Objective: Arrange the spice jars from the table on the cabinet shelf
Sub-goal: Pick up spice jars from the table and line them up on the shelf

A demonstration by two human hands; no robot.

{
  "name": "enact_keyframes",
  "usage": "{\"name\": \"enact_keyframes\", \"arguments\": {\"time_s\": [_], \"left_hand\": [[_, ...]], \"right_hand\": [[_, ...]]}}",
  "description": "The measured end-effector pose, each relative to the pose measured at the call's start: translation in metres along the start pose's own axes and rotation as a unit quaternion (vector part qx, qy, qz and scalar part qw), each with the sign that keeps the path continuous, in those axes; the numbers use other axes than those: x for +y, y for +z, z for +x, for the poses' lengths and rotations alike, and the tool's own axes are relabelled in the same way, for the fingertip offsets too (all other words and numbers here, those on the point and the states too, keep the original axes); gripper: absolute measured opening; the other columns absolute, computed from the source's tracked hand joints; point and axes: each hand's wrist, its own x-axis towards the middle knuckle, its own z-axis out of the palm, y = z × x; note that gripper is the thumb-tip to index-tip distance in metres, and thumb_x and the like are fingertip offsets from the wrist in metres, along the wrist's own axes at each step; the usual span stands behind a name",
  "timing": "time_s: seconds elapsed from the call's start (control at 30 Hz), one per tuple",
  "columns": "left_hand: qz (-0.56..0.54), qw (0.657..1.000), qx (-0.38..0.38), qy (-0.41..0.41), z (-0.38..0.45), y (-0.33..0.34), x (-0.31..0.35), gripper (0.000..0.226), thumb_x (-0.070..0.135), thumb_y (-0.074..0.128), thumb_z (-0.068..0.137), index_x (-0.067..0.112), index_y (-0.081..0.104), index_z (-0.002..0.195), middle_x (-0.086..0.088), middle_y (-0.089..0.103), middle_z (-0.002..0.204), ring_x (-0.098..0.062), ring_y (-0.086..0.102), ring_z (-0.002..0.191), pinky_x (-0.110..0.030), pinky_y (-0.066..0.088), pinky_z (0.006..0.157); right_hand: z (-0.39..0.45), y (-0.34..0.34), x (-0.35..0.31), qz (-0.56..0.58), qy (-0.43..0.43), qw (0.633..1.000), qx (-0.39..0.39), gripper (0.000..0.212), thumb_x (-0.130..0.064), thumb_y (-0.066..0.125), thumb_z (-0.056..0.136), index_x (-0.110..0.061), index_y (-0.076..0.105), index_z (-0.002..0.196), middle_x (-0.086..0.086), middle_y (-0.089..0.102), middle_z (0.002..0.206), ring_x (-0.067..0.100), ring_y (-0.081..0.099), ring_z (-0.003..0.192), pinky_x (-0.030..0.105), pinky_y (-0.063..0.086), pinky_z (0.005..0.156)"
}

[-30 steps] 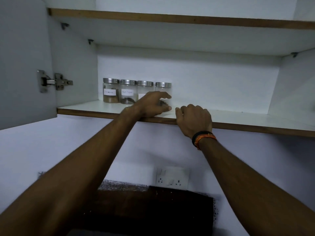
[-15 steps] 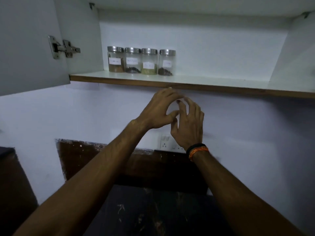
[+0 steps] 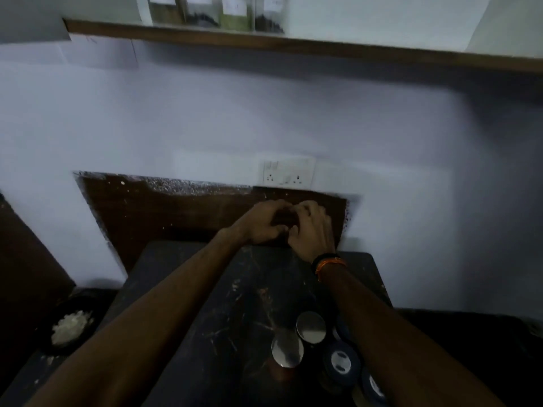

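Several labelled glass spice jars stand in a row at the left end of the cabinet shelf, cut off by the top of the view. On the dark table below, two jars with silver lids stand beside dark-lidded jars, partly hidden by my right forearm. My left hand and my right hand hover close together over the table's back edge, well beyond those jars. Their fingers are loosely curled toward each other, and I see nothing in them.
A white wall socket sits above a dark wooden panel behind the table. A dark bowl with white crumbs lies low on the left. The open cabinet door shows at the top left.
Both hands left the shelf and dropped to the table's back edge. The view tilted down, so the table jars now show and the shelf sits at the top.
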Motion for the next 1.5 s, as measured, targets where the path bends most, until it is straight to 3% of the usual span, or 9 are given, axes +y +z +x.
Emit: {"name": "enact_keyframes", "arguments": {"time_s": [0.17, 0.43, 0.6, 0.73, 0.9, 1.0, 1.17, 1.33, 1.5], "left_hand": [[-0.040, 0.993, -0.099, -0.057, -0.035, 0.068, -0.031, 0.057, 0.024, 0.070, 0.089, 0.017, 0.048, 0.141, -0.004, 0.058, 0.134, -0.017, 0.056, 0.120, -0.028, 0.044, 0.099], [-0.113, 0.965, -0.186, -0.146, -0.084, 0.148, -0.052, 0.040, 0.023, 0.064, 0.092, 0.026, 0.052, 0.130, 0.005, 0.056, 0.119, -0.012, 0.058, 0.109, -0.031, 0.049, 0.094], [-0.141, 0.951, -0.215, -0.174, -0.107, 0.175, -0.055, 0.034, 0.015, 0.057, 0.097, 0.020, 0.054, 0.130, 0.000, 0.059, 0.122, -0.013, 0.059, 0.110, -0.023, 0.046, 0.086], [-0.162, 0.941, -0.215, -0.203, -0.122, 0.189, -0.052, 0.031, 0.015, 0.054, 0.099, 0.018, 0.057, 0.130, -0.001, 0.060, 0.121, -0.017, 0.059, 0.115, -0.033, 0.048, 0.098], [-0.188, 0.933, -0.206, -0.228, -0.133, 0.200, -0.049, 0.028, 0.014, 0.050, 0.101, 0.018, 0.058, 0.127, 0.000, 0.061, 0.114, -0.010, 0.059, 0.101, -0.019, 0.045, 0.076], [-0.202, 0.928, -0.205, -0.236, -0.135, 0.203, -0.045, 0.026, 0.012, 0.049, 0.101, 0.014, 0.059, 0.125, -0.002, 0.061, 0.117, -0.012, 0.057, 0.105, -0.022, 0.045, 0.082], [-0.227, 0.925, -0.175, -0.248, -0.140, 0.207, -0.041, 0.021, 0.011, 0.048, 0.101, 0.015, 0.061, 0.117, 0.001, 0.058, 0.107, -0.008, 0.055, 0.093, -0.017, 0.042, 0.071], [-0.273, 0.910, -0.160, -0.267, -0.150, 0.208, -0.042, 0.026, 0.007, 0.044, 0.101, 0.009, 0.064, 0.117, -0.004, 0.062, 0.107, -0.013, 0.057, 0.093, -0.033, 0.047, 0.086], [-0.362, 0.864, -0.119, -0.331, -0.166, 0.206, -0.049, 0.028, 0.009, 0.040, 0.103, 0.011, 0.065, 0.115, -0.018, 0.067, 0.108, -0.023, 0.061, 0.088, -0.033, 0.050, 0.075]], "right_hand": [[-0.053, 0.038, 0.020, 0.004, 0.035, 0.994, -0.101, 0.036, -0.017, 0.061, 0.086, -0.016, 0.061, 0.122, 0.007, 0.050, 0.127, 0.027, 0.049, 0.113, 0.041, 0.042, 0.098], [-0.139, 0.088, 0.039, 0.031, 0.079, 0.967, -0.241, 0.024, -0.026, 0.058, 0.090, -0.016, 0.063, 0.112, 0.007, 0.053, 0.121, 0.028, 0.056, 0.108, 0.039, 0.047, 0.096], [-0.178, 0.109, 0.042, -0.002, 0.077, 0.972, -0.221, 0.029, -0.021, 0.055, 0.089, -0.015, 0.065, 0.116, 0.008, 0.054, 0.121, 0.028, 0.054, 0.112, 0.042, 0.043, 0.102], [-0.198, 0.116, 0.037, -0.020, 0.091, 0.975, -0.201, 0.042, -0.046, 0.048, 0.091, -0.018, 0.059, 0.121, 0.007, 0.049, 0.125, 0.026, 0.054, 0.109, 0.042, 0.049, 0.090], [-0.214, 0.124, 0.035, -0.069, 0.074, 0.968, -0.230, 0.064, -0.069, 0.043, 0.083, -0.023, 0.051, 0.126, 0.004, 0.045, 0.130, 0.026, 0.052, 0.111, 0.040, 0.050, 0.082], [-0.216, 0.128, 0.032, -0.082, 0.080, 0.963, -0.243, 0.075, -0.075, 0.048, 0.077, -0.023, 0.046, 0.132, 0.006, 0.042, 0.137, 0.029, 0.050, 0.114, 0.043, 0.050, 0.086], [-0.214, 0.137, 0.023, -0.107, 0.107, 0.955, -0.256, 0.087, -0.069, 0.060, 0.077, -0.015, 0.038, 0.141, 0.011, 0.030, 0.150, 0.032, 0.046, 0.121, 0.043, 0.049, 0.093], [-0.213, 0.138, 0.012, -0.088, 0.143, 0.956, -0.239, 0.069, -0.057, 0.068, 0.078, -0.019, 0.044, 0.130, 0.009, 0.028, 0.146, 0.029, 0.046, 0.117, 0.040, 0.051, 0.091], [-0.213, 0.139, 0.009, -0.076, 0.128, 0.956, -0.254, 0.068, -0.050, 0.070, 0.071, -0.024, 0.043, 0.127, 0.006, 0.043, 0.134, 0.027, 0.044, 0.117, 0.037, 0.047, 0.087]]}}
